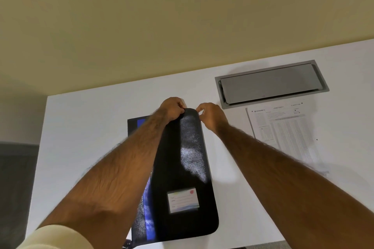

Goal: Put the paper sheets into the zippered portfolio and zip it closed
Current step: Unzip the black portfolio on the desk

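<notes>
While the black portfolio [182, 168] lies lengthwise on the white worktop [81, 127], the left hand [172, 108] grips its far edge with curled fingers and the right hand [212, 115] pinches its far right corner. Paper sheets [287, 135] lie apart to the right, just below a grey hatch [271, 84].

A white table [91, 127] meets a plain yellowish-beige wall [162, 16] just beyond the grip. Right of the grip and slightly farther off, a closed grey cable hatch [269, 85] sits flush in the tabletop. Far left, past the table's edge, lies a dark grey surface [16, 178].
</notes>
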